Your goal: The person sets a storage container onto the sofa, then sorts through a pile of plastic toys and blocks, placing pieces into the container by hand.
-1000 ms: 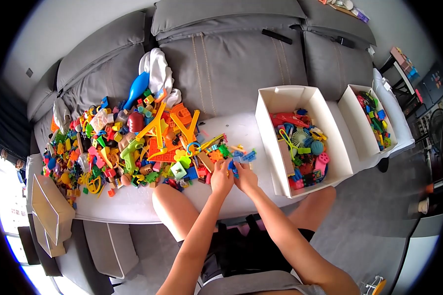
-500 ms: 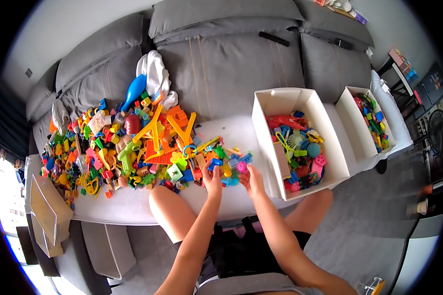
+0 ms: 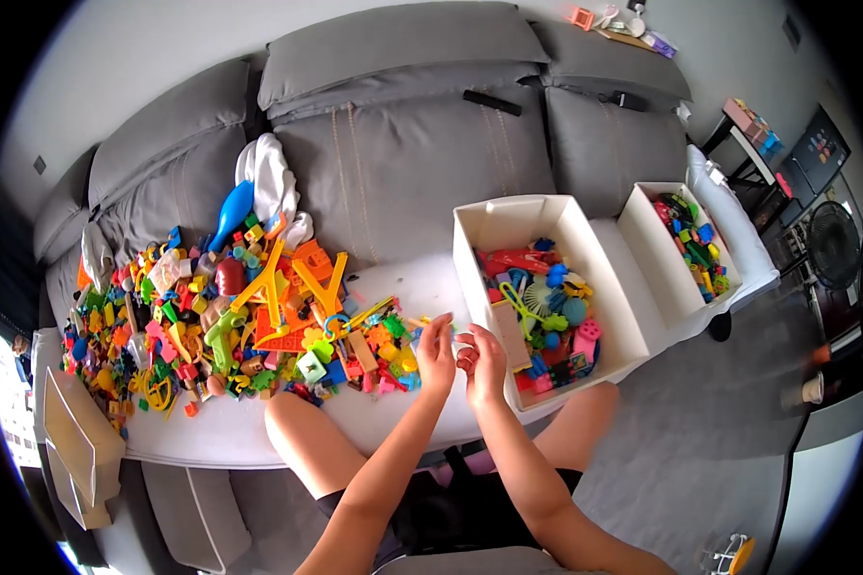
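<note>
My left hand (image 3: 436, 356) is raised at the right end of the toy pile (image 3: 288, 340), its fingers stretched upward and nothing visible in them. Close beside it, my right hand (image 3: 484, 362) has loosely bent fingers, apart from one another, with small dark red patches among them that I cannot make out. A narrow gap separates the hands. Yellow and pink pieces lie just left of my left hand. To the right stands a white box (image 3: 612, 305) holding a red toy (image 3: 513, 261), a green-yellow loop, a teal ball (image 3: 574, 310) and pink pieces.
A second white box (image 3: 647, 273) with toys stands farther right on the grey sofa (image 3: 412, 182). A blue bowling pin (image 3: 232, 213) and white cloth (image 3: 270, 182) lie behind the pile. An empty beige box (image 3: 72, 431) is at the left. A fan (image 3: 832, 244) stands far right.
The view has shifted, so the sofa and boxes appear lower and farther left. The blue piece has left my left hand, and the pink ball by my right hand is no longer seen there.
</note>
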Action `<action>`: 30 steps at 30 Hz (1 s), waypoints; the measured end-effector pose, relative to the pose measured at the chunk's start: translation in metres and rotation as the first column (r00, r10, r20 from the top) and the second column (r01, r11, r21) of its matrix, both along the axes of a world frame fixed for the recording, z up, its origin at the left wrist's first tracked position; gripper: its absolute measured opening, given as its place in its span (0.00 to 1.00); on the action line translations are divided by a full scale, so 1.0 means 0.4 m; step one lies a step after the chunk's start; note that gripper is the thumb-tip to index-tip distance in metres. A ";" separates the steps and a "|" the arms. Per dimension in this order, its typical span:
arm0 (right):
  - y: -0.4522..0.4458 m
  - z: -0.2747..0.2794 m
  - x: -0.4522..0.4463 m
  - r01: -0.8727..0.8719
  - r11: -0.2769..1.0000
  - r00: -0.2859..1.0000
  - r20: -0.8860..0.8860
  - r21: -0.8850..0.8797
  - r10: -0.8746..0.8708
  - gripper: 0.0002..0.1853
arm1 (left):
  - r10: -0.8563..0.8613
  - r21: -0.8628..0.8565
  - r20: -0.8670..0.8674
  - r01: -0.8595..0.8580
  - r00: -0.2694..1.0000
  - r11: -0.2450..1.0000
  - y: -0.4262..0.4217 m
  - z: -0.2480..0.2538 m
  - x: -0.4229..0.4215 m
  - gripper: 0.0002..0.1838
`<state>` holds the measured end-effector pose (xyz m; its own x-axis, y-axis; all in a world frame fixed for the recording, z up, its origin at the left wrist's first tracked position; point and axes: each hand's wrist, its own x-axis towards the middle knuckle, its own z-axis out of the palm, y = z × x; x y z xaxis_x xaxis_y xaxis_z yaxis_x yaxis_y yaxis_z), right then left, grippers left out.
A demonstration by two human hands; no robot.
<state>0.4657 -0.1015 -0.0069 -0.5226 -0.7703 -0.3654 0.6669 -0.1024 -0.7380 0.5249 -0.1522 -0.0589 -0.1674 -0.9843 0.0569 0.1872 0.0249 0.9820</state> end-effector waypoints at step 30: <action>0.009 -0.129 0.068 -0.231 0.968 0.853 0.498 0.093 0.156 0.14 | 0.489 0.355 -0.105 -0.427 0.866 0.832 -0.042 -0.087 0.161 0.21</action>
